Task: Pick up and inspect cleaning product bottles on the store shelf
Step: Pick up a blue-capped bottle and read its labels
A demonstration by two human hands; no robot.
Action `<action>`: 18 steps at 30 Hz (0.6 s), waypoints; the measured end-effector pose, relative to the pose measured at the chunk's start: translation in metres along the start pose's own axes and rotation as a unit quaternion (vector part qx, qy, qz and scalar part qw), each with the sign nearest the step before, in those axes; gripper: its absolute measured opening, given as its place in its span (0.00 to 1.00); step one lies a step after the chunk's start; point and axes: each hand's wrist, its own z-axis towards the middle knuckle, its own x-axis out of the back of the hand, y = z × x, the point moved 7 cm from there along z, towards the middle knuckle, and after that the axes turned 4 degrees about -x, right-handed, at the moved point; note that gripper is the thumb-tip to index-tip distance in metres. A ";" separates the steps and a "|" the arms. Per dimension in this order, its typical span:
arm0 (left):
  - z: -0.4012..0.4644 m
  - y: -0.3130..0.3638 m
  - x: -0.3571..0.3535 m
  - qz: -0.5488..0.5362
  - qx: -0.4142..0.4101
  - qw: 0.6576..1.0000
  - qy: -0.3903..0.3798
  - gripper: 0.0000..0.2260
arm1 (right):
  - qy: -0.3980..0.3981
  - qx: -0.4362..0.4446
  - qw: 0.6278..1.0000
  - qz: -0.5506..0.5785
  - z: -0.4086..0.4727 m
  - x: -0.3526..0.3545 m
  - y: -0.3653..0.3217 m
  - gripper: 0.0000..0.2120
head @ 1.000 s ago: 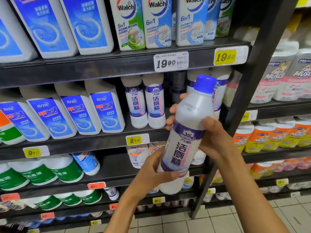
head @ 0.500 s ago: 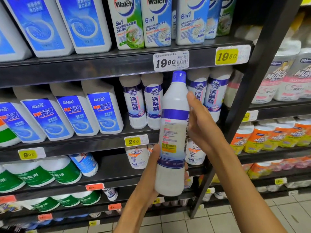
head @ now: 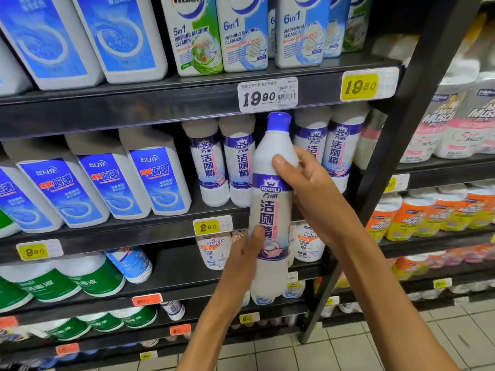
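Observation:
A tall white toilet cleaner bottle with a blue cap and a purple label stands upright in front of the middle shelf, its front label towards me. My right hand grips its upper body from the right, thumb across the shoulder. My left hand holds the lower part from the left, thumb on the label; its fingers are hidden behind the bottle. Several matching bottles stand on the black shelf behind it.
Blue-labelled jugs fill the middle shelf to the left. Washing machine cleaner bottles stand on the top shelf above price tags. A black upright post divides off orange and pink spray bottles. Tiled floor lies below.
The bottle went from tilted to upright, was turned with its back label towards me, and now shows its front label again. Both hands shifted their grip round it.

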 end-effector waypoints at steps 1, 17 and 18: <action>0.001 -0.004 -0.002 0.003 0.001 1.000 -0.003 0.26 | 0.001 -0.001 1.000 -0.020 -0.001 0.001 0.003 0.26; 0.050 -0.012 -0.001 0.120 -0.065 0.989 0.062 0.22 | 0.086 0.034 0.987 -0.128 0.049 0.023 -0.004 0.23; 0.055 -0.008 0.002 0.123 -0.074 0.986 0.080 0.23 | 0.080 0.048 0.987 -0.132 0.051 0.022 -0.010 0.21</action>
